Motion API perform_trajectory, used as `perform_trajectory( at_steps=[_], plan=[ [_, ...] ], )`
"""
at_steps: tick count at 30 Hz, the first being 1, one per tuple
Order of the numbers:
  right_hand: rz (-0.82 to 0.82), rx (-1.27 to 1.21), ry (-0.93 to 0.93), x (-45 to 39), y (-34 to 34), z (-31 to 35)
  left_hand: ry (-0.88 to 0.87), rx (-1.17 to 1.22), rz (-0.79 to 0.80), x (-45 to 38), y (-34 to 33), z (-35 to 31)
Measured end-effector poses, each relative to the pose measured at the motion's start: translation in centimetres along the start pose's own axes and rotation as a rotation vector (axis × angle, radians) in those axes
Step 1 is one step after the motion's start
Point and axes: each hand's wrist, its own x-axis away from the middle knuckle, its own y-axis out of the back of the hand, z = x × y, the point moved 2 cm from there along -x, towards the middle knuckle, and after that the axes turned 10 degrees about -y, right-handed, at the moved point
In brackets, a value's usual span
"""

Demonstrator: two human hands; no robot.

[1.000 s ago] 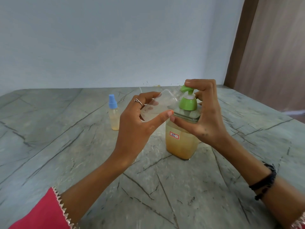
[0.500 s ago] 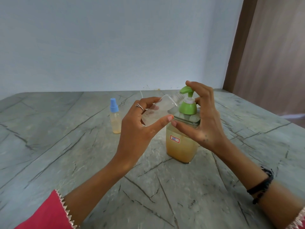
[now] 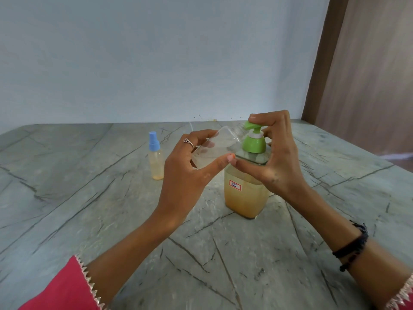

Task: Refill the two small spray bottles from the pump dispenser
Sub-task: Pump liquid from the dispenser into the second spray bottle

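Head view: my two forearms reach out over the grey veined stone surface (image 3: 223, 253).
Left grip: my left hand (image 3: 190, 173) curls thumb and fingers round the clear, capless small plastic bottle (image 3: 220, 143), tilting it so its open neck meets the spout.
Right grip: my right hand (image 3: 274, 157) arches over the square clear pump dispenser of amber liquid (image 3: 244, 193); fingertips sit on its green pump head (image 3: 253, 137), thumb braced low at the shoulder, I judge to steady the press.
Bottle contents: looks nearly empty, so filling seems barely begun.
Farther left: the blue-capped small spray bottle (image 3: 155, 157) stands upright, capped, holding pale liquid, well apart, likely out of harm's way.
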Motion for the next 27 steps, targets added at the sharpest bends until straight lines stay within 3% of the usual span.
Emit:
perform_trajectory(
  at_steps=[27],
  plan=[
    [0.006, 0.033, 0.042, 0.15, 0.01, 0.19, -0.051, -0.032, -0.003, 0.04, 0.06, 0.09]
  ],
)
